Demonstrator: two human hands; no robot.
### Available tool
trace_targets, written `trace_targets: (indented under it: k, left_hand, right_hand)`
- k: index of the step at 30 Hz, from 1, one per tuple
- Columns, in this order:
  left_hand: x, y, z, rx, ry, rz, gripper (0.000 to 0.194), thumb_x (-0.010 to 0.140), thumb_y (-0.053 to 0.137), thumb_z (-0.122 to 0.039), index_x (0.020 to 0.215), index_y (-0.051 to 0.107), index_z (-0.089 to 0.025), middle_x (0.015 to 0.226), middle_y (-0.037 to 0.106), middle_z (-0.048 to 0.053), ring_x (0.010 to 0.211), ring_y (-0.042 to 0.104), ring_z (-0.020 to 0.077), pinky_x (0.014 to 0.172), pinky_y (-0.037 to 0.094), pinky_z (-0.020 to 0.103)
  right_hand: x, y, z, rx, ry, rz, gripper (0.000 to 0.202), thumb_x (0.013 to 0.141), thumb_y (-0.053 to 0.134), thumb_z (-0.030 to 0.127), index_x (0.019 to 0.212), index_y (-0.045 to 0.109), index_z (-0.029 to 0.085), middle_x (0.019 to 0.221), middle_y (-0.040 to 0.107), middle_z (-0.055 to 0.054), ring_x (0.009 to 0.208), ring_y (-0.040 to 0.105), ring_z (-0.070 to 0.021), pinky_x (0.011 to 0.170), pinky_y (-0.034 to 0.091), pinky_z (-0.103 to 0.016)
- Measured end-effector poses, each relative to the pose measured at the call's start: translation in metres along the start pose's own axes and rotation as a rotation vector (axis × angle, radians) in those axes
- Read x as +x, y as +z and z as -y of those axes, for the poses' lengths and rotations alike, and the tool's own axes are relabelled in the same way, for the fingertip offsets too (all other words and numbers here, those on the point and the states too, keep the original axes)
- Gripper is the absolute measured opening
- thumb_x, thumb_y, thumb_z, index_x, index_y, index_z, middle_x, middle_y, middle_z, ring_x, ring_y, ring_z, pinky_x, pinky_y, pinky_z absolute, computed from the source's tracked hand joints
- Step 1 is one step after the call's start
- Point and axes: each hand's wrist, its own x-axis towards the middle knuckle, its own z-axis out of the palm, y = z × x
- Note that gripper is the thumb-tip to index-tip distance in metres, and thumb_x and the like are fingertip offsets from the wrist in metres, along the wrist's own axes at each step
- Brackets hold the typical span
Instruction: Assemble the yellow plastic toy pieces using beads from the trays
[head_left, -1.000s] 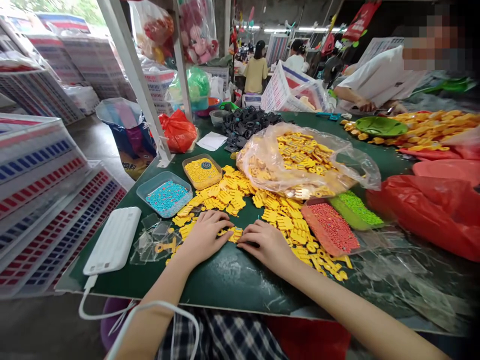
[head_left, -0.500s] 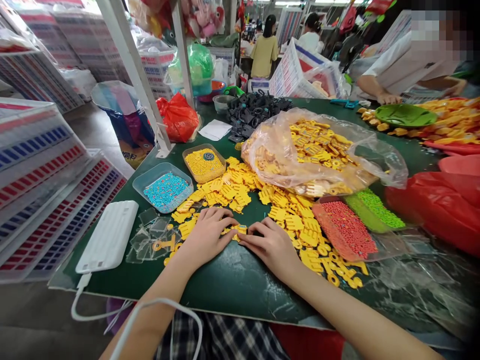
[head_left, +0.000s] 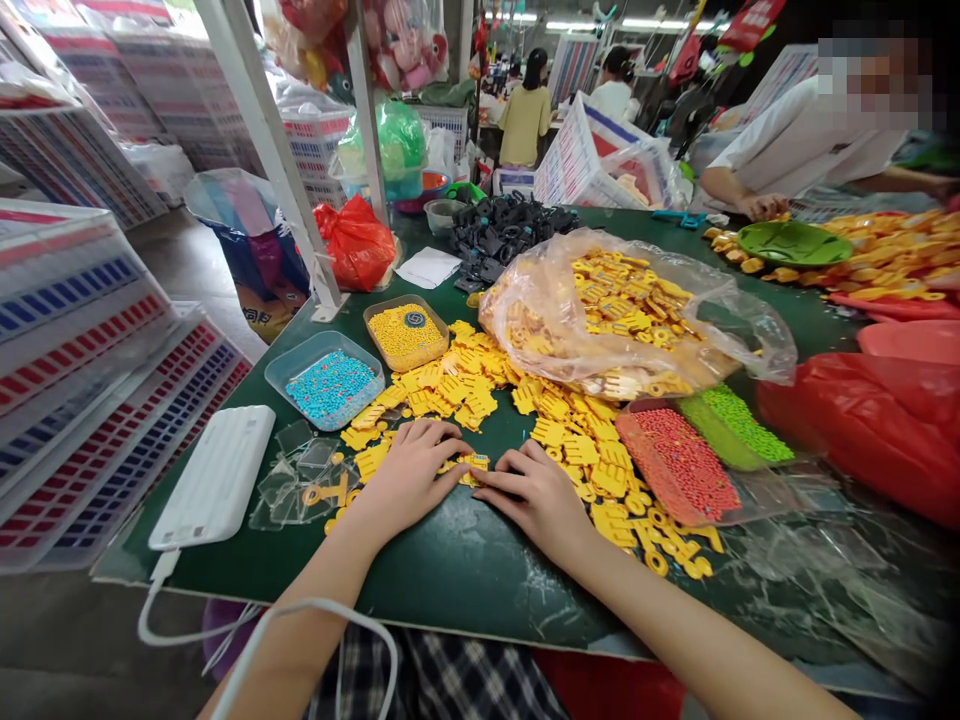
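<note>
Head view only: both hands rest on the green table (head_left: 465, 570), fingertips meeting over one small yellow plastic piece (head_left: 474, 464) that lies flat between them, at the near edge of the yellow spread. Left hand (head_left: 409, 475) comes in from the left, palm down, fingers curled and pressing on that piece; more yellow parts sit under its knuckles. Right hand (head_left: 536, 492) comes in from the right, palm down, forefinger and thumb closing on the same piece from its right end. Piece's long axis appears to run left to right, roughly in line with the two sets of fingertips, though it is small and partly covered, so exact shape cannot be told. Both hands look equally close to it; neither is lifted. Far of the hands, the loose pile of yellow parts (head_left: 525, 400) fans out toward a clear bag (head_left: 637, 310) holding more. Tray of blue beads (head_left: 328, 383) and tray of yellow beads (head_left: 405, 332) sit far left; red beads (head_left: 686, 465) and green beads (head_left: 742, 425) lie right. White power bank (head_left: 214, 475) is left, with clear plastic scraps (head_left: 300, 475) beside it.
</note>
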Motion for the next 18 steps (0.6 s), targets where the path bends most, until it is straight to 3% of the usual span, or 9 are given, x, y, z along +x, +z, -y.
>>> trace_targets:
  k: [3,5,8,10,12,14,16,18]
  left_hand:
    - [0.000,-0.002,0.000,0.007,0.016,-0.001,0.021,0.097,0.052,-0.033,0.106,0.066,-0.021,0.116,0.063,0.006,0.112,0.052,0.0252,0.098,0.040,0.044]
    - [0.000,-0.003,0.000,0.006,0.029,-0.009,0.022,0.097,0.051,-0.034,0.107,0.066,-0.021,0.115,0.064,0.006,0.110,0.053,0.0248,0.096,0.040,0.044]
    - [0.000,-0.004,0.002,0.006,0.045,-0.048,0.023,0.098,0.048,-0.034,0.106,0.066,-0.021,0.114,0.065,0.006,0.109,0.053,0.0242,0.097,0.039,0.044]
    - [0.000,-0.004,0.002,0.011,0.053,-0.074,0.024,0.099,0.047,-0.033,0.106,0.067,-0.021,0.113,0.066,0.005,0.108,0.054,0.0239,0.097,0.038,0.044]
    - [0.000,-0.004,0.003,0.019,0.057,-0.090,0.024,0.099,0.046,-0.032,0.107,0.066,-0.021,0.112,0.066,0.005,0.108,0.054,0.0238,0.097,0.038,0.044]
    - [0.000,-0.004,0.003,0.029,0.059,-0.096,0.024,0.099,0.046,-0.031,0.106,0.067,-0.020,0.111,0.066,0.006,0.107,0.054,0.0238,0.097,0.038,0.043]
    - [-0.001,-0.005,0.003,0.039,0.060,-0.094,0.024,0.099,0.046,-0.030,0.105,0.067,-0.020,0.111,0.066,0.006,0.107,0.054,0.0240,0.096,0.039,0.043]
    - [-0.001,-0.006,0.004,0.041,0.059,-0.093,0.025,0.099,0.045,-0.030,0.105,0.067,-0.021,0.111,0.066,0.006,0.107,0.054,0.0238,0.095,0.039,0.042]
  right_hand:
    - [0.004,-0.010,0.005,-0.016,0.017,-0.017,0.025,0.092,0.057,0.038,0.108,0.072,0.024,0.081,0.065,-0.004,0.078,0.052,-0.0187,0.069,0.047,-0.031]
    - [0.006,-0.030,0.002,-0.040,0.049,-0.092,0.030,0.095,0.052,0.039,0.112,0.069,0.022,0.087,0.067,-0.006,0.084,0.056,-0.0200,0.074,0.048,-0.033]
    - [0.000,-0.084,-0.027,-0.140,0.179,-0.248,0.033,0.096,0.045,0.041,0.108,0.068,0.021,0.094,0.069,-0.009,0.090,0.060,-0.0229,0.081,0.047,-0.037]
    - [-0.012,-0.128,-0.064,-0.284,0.406,-0.305,0.035,0.092,0.046,0.043,0.106,0.069,0.020,0.094,0.070,-0.011,0.082,0.061,-0.0242,0.076,0.047,-0.038]
    - [-0.027,-0.168,-0.107,-0.457,0.757,-0.238,0.037,0.089,0.048,0.038,0.112,0.068,0.018,0.094,0.071,-0.015,0.074,0.061,-0.0255,0.068,0.045,-0.038]
    - [-0.040,-0.197,-0.147,-0.512,1.051,-0.010,0.036,0.086,0.051,0.033,0.111,0.069,0.014,0.097,0.071,-0.020,0.075,0.062,-0.0290,0.067,0.043,-0.040]
    - [-0.049,-0.209,-0.176,-0.429,1.070,0.114,0.019,0.078,0.061,0.021,0.089,0.075,0.012,0.092,0.073,-0.020,0.074,0.064,-0.0265,0.069,0.045,-0.037]
    - [-0.052,-0.209,-0.193,-0.322,1.024,0.212,0.010,0.070,0.066,0.010,0.066,0.074,0.014,0.083,0.074,-0.016,0.069,0.066,-0.0217,0.068,0.046,-0.031]
